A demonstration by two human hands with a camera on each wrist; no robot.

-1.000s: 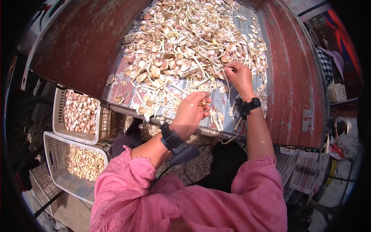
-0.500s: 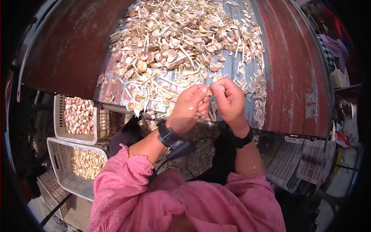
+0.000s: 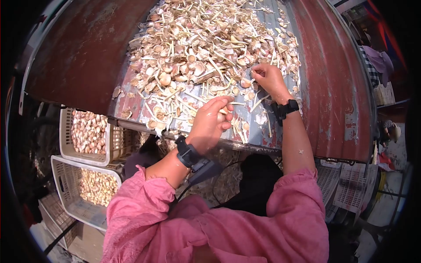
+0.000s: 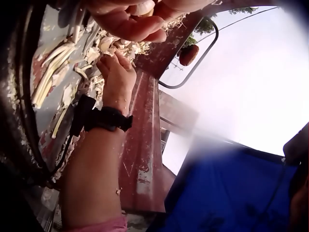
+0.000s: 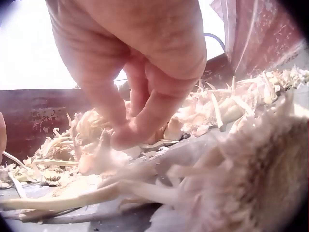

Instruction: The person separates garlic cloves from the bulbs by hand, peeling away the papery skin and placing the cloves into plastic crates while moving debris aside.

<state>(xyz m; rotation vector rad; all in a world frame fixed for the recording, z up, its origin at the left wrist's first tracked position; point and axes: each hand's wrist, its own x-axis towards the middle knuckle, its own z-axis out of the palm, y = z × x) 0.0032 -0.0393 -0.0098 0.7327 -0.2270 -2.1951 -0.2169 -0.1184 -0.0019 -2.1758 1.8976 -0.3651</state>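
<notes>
A pale garlic clove point(image 4: 142, 8) lies held in the curled fingers of my left hand point(image 3: 208, 125), over the near edge of the metal bed. My right hand point(image 3: 272, 82) is farther out, low at the pile of garlic skins and stems point(image 3: 197, 44). In the right wrist view the thumb and fingertips of that hand point(image 5: 140, 63) come together on a blurred piece of papery garlic skin point(image 5: 99, 157). The hands are apart. Loose cloves point(image 3: 165, 79) are mixed into the near side of the pile.
Left of the bed stand a crate of unpeeled cloves point(image 3: 107, 144) and, below it, a crate of paler cloves point(image 3: 66, 193). Red metal walls point(image 3: 333, 83) flank the pile. More crates point(image 3: 351, 188) stand at the lower right.
Half a second ago both hands met at the bed's near edge. My right hand has since moved out to the pile; my left stays near the edge with its fingers curled.
</notes>
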